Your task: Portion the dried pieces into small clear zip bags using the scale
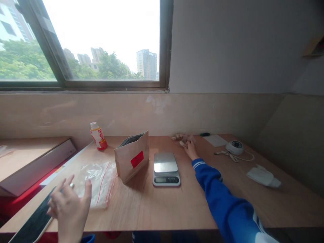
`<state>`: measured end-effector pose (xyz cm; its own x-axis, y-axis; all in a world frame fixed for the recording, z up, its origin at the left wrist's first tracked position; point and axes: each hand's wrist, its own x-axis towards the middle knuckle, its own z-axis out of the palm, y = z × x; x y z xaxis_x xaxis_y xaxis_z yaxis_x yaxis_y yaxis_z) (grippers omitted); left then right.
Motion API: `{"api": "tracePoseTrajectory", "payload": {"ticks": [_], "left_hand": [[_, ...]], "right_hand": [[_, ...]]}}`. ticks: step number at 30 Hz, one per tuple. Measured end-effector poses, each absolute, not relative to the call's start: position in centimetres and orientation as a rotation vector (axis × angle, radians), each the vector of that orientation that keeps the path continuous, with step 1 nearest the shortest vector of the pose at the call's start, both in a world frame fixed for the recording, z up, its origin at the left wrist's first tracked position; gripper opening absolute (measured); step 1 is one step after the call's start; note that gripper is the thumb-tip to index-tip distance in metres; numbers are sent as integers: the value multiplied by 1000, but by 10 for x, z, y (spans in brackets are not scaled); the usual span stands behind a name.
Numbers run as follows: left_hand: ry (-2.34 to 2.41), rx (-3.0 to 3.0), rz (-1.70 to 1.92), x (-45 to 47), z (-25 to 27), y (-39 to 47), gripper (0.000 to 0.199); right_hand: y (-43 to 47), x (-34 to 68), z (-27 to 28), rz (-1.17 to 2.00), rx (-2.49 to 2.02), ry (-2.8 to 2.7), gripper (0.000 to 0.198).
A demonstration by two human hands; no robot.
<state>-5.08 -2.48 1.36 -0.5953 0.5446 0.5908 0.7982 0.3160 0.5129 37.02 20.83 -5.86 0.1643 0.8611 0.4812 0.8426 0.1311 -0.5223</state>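
My right hand [190,150] is out at the far side, fingers partly curled by a small pale piece [181,144] at their tips; whether I grip it, I can't tell. More pale brown pieces [177,136] lie just left of that hand. My left hand [69,204], spread open, holds nothing. Left of my right hand, the red label [137,159] on a brown pouch [125,165] is illegible, as is the printing on the bottle [98,135] beyond my left.

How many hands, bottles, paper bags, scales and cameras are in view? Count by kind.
Hands, left hand and right hand: 2
Bottle: 1
Paper bag: 1
Scale: 1
Camera: 1
Total: 6
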Motion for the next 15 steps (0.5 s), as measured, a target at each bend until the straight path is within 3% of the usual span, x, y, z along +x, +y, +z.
{"api": "tracePoseTrajectory", "payload": {"ticks": [6,11,15], "left_hand": [[-2328,-1578,-1930,34,17,-36,33],[-2218,-2148,-2654,130,15,-30,37],[-2173,-2252,-3103,172,17,-19,41]], "right_hand": [[159,390,-38,115,-1596,-1415,28],[65,359,-4,362,-1242,-1248,27],[-9,317,5,672,-1141,-1253,21]]}}
